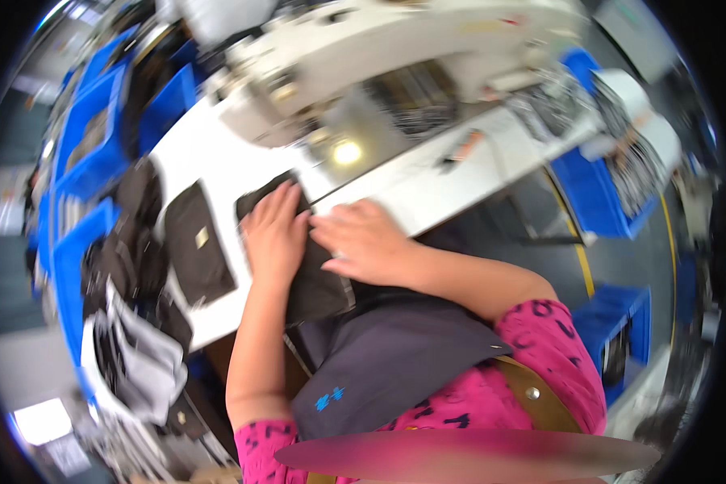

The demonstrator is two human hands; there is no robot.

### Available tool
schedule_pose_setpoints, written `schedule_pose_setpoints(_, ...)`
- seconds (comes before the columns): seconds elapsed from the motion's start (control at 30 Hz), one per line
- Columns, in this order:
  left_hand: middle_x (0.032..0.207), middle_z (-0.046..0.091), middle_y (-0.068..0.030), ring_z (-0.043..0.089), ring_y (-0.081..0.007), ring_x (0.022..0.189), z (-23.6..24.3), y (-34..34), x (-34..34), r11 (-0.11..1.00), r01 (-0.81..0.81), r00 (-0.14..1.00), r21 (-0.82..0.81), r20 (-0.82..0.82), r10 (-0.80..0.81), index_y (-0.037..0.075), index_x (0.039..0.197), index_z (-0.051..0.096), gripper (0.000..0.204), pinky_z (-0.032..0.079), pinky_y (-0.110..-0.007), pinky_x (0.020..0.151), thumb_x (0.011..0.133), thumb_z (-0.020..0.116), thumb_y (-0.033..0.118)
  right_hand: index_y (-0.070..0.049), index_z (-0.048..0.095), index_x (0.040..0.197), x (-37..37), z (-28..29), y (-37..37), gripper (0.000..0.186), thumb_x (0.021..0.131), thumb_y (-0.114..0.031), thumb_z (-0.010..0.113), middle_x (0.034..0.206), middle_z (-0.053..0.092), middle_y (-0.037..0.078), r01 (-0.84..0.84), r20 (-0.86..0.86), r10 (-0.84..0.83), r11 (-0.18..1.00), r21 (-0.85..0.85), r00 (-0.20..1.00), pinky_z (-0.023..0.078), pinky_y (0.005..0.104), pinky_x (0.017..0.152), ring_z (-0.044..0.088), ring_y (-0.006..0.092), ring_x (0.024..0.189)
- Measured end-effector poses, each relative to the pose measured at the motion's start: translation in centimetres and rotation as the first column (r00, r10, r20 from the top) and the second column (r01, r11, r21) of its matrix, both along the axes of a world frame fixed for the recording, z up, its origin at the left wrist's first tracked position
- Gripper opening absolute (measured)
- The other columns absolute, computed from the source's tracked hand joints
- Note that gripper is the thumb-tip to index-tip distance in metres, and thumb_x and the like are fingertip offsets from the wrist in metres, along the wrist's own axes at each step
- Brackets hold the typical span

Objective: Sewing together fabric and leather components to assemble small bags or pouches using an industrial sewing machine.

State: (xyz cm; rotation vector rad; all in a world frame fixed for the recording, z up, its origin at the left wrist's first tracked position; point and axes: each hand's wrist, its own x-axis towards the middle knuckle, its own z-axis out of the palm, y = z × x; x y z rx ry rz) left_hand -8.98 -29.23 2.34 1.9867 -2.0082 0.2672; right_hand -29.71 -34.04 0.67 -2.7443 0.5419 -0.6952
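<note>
A dark brown fabric panel [321, 292] lies partly on the white sewing table and hangs over its near edge toward my lap. My left hand [276, 234] rests flat on its upper part, fingers stretched out. From the right, my right hand [365, 242] reaches in with fingers extended and a little spread, its tips at the panel's edge close to my left hand. To the left of them, a second dark brown piece [194, 246] with a small light label lies on the table. The industrial sewing machine [403, 40] stands just beyond, its lamp lighting the metal plate.
Blue bins [97, 133] with dark pieces line the left side. Dark bags [129, 242] pile up beside the table. An orange-handled tool [466, 147] lies on the white tabletop [436, 189]. More blue bins [589, 194] stand on the right, near a yellow floor line.
</note>
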Motion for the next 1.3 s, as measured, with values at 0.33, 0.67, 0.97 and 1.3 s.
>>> schedule_pose_setpoints(0.33, 0.164, 0.043, -0.0053, 0.04, -0.0271, 0.15, -1.4, -3.2, 4.1, 0.955, -0.138, 0.99, 0.261, 0.015, 0.139, 0.017, 0.158, 0.045, 0.053, 0.033, -0.061, 0.115, 0.107, 0.052, 0.032, -0.009, 0.072, 0.101, -13.7, 3.7, -7.5, 0.013, 0.093, -0.018, 0.069, 0.111, 0.072, 0.008, 0.399, 0.497, -0.281, 0.905, -0.146, 0.821, 0.049, 0.0452, 0.086, 0.067, 0.0302, 0.103)
schedule_pose_setpoints(0.67, 0.157, 0.05, -0.0055, 0.038, -0.0298, 0.152, 2.4, -0.6, -1.2, 0.976, -0.07, 0.985, 0.208, -0.138, 0.1, 0.019, 0.145, 0.057, 0.05, 0.024, -0.067, 0.118, 0.098, 0.069, 0.029, -0.013, 0.077, 0.108, -42.9, 6.4, -26.2, 0.025, 0.1, -0.031, 0.061, 0.109, 0.074, 0.01, 0.994, 0.5, -0.863, 0.105, 0.032, 0.076, 0.055, 0.0454, 0.089, 0.069, 0.0327, 0.105)
schedule_pose_setpoints(0.97, 0.143, 0.063, -0.01, 0.05, -0.0318, 0.141, 2.7, 5.1, -5.1, 0.983, -0.034, 0.917, 0.181, -0.385, 0.103, 0.009, 0.129, 0.068, 0.037, 0.032, -0.051, 0.118, 0.094, 0.069, 0.018, -0.019, 0.077, 0.114, -47.1, 6.3, -30.4, 0.025, 0.096, -0.031, 0.065, 0.116, 0.074, 0.006, 0.895, -0.055, -0.997, -0.028, -0.446, -0.059, 0.055, 0.0475, 0.092, 0.07, 0.0287, 0.111)
schedule_pose_setpoints(1.3, 0.138, 0.066, -0.0118, 0.055, -0.0324, 0.135, 2.4, 5.3, -5.0, 0.985, -0.041, 0.809, 0.169, -0.573, 0.132, 0.006, 0.126, 0.07, 0.031, 0.039, -0.042, 0.116, 0.096, 0.068, 0.013, -0.012, 0.078, 0.106, -47.4, 7.5, -31.9, 0.025, 0.096, -0.018, 0.057, 0.116, 0.076, 0.013, 0.957, -0.191, -0.978, -0.031, -0.29, -0.089, 0.057, 0.0453, 0.09, 0.072, 0.0313, 0.112)
